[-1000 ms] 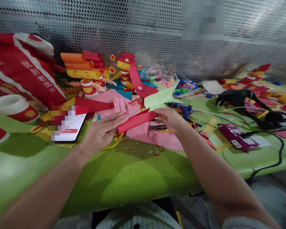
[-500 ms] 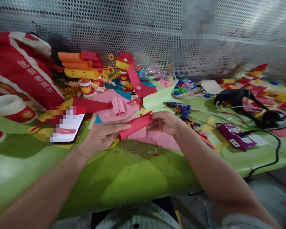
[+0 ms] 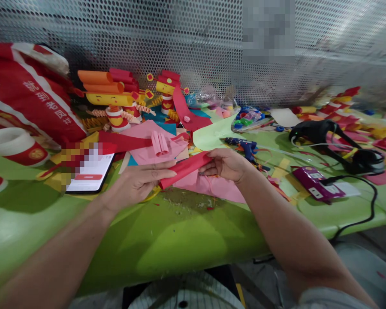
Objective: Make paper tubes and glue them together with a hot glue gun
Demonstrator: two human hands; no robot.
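Observation:
Between my two hands is a rolled sheet of red paper (image 3: 188,168), held above the table and slanting up to the right. My left hand (image 3: 138,180) grips its lower left end, thumb and fingers along the roll. The upper right end is pinched by my right hand (image 3: 227,164), whose lower fingers curl beneath it. Below the roll lies pink paper (image 3: 223,191). Just behind it, two small pink paper rolls (image 3: 160,143) rest on another pink sheet (image 3: 141,135). A blue glue gun (image 3: 244,146) lies beyond my right hand.
Paper figures (image 3: 111,101) stand at the back left beside a red bag (image 3: 35,94). A phone (image 3: 91,174) and a paper cup (image 3: 19,146) are on the left. To the right are a purple power strip (image 3: 318,183) with a black cord and a black headset-like strap (image 3: 337,141).
The loose edge that stuck up on the red paper now lies flatter, and the roll looks tighter. Both hands stay in nearly the same place.

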